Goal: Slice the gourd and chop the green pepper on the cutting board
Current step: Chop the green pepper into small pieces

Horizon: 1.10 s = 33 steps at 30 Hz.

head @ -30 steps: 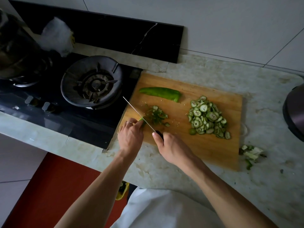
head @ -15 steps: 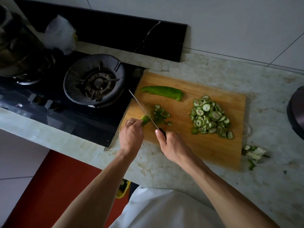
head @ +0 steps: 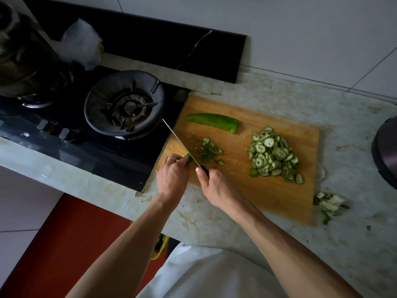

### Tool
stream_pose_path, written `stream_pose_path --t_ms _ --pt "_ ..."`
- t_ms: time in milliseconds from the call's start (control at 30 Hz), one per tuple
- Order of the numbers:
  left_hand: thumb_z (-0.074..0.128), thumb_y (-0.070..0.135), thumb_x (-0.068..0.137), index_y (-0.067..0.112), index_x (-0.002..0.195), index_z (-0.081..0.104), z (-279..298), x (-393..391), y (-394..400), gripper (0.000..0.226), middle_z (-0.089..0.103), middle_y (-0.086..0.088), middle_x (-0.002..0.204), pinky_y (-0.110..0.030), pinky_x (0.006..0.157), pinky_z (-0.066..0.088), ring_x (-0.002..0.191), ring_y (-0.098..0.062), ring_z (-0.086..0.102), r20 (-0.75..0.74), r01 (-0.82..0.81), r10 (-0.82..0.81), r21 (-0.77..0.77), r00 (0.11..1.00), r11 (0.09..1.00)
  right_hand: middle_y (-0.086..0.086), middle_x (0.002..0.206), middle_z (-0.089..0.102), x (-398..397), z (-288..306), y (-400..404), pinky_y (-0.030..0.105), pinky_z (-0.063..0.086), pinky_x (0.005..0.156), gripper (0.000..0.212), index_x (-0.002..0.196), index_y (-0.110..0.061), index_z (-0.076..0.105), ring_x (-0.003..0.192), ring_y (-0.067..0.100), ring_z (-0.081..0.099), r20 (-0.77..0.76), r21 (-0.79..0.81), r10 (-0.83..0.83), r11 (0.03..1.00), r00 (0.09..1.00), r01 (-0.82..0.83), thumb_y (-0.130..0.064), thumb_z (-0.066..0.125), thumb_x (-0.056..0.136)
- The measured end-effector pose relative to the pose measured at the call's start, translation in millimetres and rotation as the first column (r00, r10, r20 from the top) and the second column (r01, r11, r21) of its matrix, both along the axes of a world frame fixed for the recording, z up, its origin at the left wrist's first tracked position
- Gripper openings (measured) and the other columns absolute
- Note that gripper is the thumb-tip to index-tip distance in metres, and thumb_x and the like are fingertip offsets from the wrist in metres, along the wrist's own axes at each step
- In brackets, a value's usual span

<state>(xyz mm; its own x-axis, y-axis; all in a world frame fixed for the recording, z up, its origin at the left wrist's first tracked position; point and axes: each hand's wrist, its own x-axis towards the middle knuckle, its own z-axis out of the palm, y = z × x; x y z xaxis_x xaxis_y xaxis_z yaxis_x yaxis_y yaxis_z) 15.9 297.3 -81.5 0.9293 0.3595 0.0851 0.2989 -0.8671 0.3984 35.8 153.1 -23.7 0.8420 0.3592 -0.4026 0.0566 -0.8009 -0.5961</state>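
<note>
Two hands work at the cutting board (head: 279, 196). The left hand (head: 171, 177) pinches a pepper stub (head: 188, 157); the right hand (head: 217, 188) has its grip closed round the knife (head: 180, 140)

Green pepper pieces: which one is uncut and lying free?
The long pepper half at the board's far edge; the small stub is held by the left hand.

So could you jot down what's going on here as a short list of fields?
Surface: wooden cutting board
Left hand: holds small green pepper stub
Right hand: grips thin-bladed knife
Chopped: green pepper bits
Sliced: pile of round gourd slices
Uncut: long green pepper piece
Beside board: black gas stove
</note>
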Motion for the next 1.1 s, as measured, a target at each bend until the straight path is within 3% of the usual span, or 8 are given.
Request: stream_pose_path --t_ms 267,433,600,900,1100 --pt "0.060 0.013 0.093 0.016 0.109 0.076 -5.7 -2.5 3.6 0.023 0.067 -0.008 0.109 -0.041 0.073 0.056 0.100 -0.031 0.062 0.011 0.042 -0.042 0.033 0.999 0.999 -0.002 0.068 0.057 -11.3 1.7 -16.8 0.030 0.035 0.048 0.051 0.084 -0.017 0.055 0.058 0.017 0.054 -0.035 0.004 0.019 1.000 0.999 -0.019 -0.056 0.028 0.102" --pt "0.066 0.013 0.091 0.016 0.109 0.076 -8.0 -2.7 3.0 0.021 0.067 -0.009 0.107 -0.041 0.070 0.055 0.098 -0.031 0.062 0.019 0.035 -0.036 0.039 0.999 0.999 0.000 0.071 0.057 -8.4 3.0 -13.8 0.030 0.036 0.054 0.052 0.086 -0.016 0.055 0.064 0.023 0.056 -0.017 -0.018 0.033 0.999 0.999 -0.033 -0.056 0.028 0.102" --pt "0.067 0.018 0.093 0.017 0.111 0.076 -11.6 -3.5 2.8 0.020 0.066 -0.006 0.107 -0.038 0.071 0.055 0.100 -0.028 0.060 0.013 0.029 -0.029 0.021 0.999 0.999 -0.006 0.060 0.048 -5.9 -0.4 0.3 0.031 0.032 0.047 0.049 0.084 -0.016 0.052 0.051 0.015 0.047 0.019 -0.035 0.013 0.999 1.000 -0.012 -0.055 0.029 0.103" --pt "0.065 0.001 0.084 0.012 0.105 0.079 -4.6 -2.6 4.2 0.028 0.073 -0.005 0.104 -0.037 0.070 0.056 0.098 -0.029 0.064 0.056 -0.016 0.021 -0.079 0.998 0.997 -0.001 0.065 0.057 -16.6 0.6 -17.7 0.030 0.033 0.046 0.053 0.076 -0.017 0.053 0.055 0.017 0.054 -0.032 0.014 0.000 1.000 1.000 0.000 -0.056 0.028 0.102" --pt "0.061 0.001 0.083 0.013 0.107 0.078 0.6 -0.4 0.3 0.031 0.071 -0.003 0.108 -0.037 0.073 0.053 0.102 -0.027 0.061 0.021 -0.036 0.038 -0.099 0.999 0.994 0.006 0.077 0.065 -17.1 0.7 -16.3 0.033 0.041 0.058 0.053 0.085 -0.015 0.057 0.073 0.028 0.062 -0.001 0.006 0.029 1.000 1.000 -0.029 -0.057 0.028 0.101"
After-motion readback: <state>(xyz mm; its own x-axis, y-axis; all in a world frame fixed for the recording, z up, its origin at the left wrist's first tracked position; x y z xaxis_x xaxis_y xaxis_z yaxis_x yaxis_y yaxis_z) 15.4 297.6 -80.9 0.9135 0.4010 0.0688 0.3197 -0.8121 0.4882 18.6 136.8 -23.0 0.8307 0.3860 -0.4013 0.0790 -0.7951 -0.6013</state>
